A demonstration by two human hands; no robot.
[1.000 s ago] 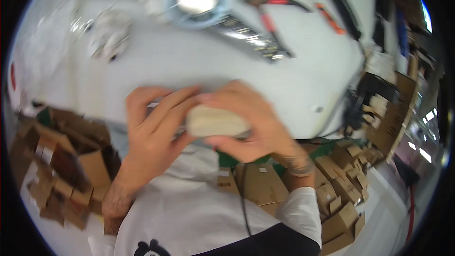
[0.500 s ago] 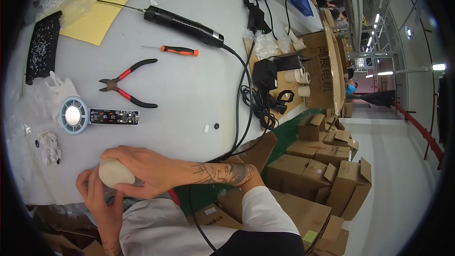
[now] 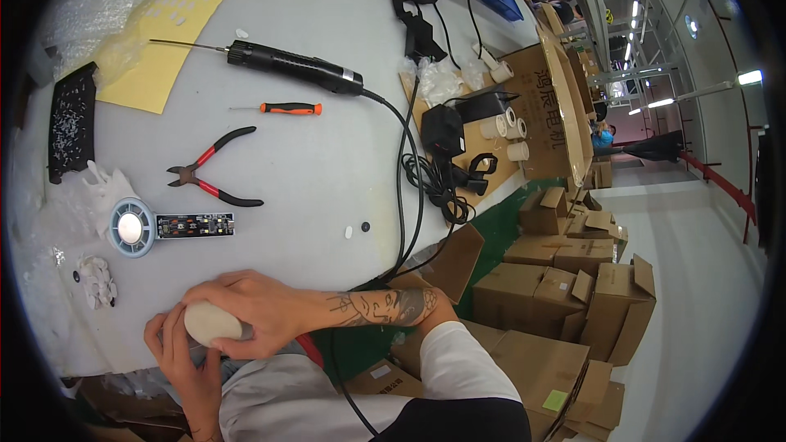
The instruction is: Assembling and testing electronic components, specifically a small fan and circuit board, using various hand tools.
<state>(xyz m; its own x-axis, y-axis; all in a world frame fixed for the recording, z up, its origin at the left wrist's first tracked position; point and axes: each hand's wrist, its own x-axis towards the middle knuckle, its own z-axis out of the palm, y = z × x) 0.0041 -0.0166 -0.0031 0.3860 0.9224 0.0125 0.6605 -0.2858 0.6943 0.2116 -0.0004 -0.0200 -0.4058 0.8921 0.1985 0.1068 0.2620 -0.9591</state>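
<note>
Close to the table's near edge, a cream, rounded, smooth-ended piece [image 3: 211, 323] sits between both hands; its lower part is hidden. My right hand [image 3: 255, 304] is wrapped over it, fingers on the far side and thumb on the near side. My left hand [image 3: 182, 354] closes round it from the left and below. Just beyond lies a light-blue ring-shaped part [image 3: 135, 227] with a shiny round centre, joined to a narrow circuit board [image 3: 195, 225]. Farther out rest red-handled side cutters [image 3: 201, 173] with their jaws apart.
Beyond the cutters lie a small orange-and-black screwdriver [image 3: 290, 109] and a black corded electric screwdriver [image 3: 295, 68]. A black tray of screws [image 3: 75, 123] stands at left, near yellow paper [image 3: 164, 74]. Cables [image 3: 403, 188] run down the right side. Cardboard boxes [image 3: 532, 295] are stacked beyond.
The view has shifted slightly, so the tools on the table appear a little lower and the cutters more to the left. Both hands keep their hold on the cream piece.
</note>
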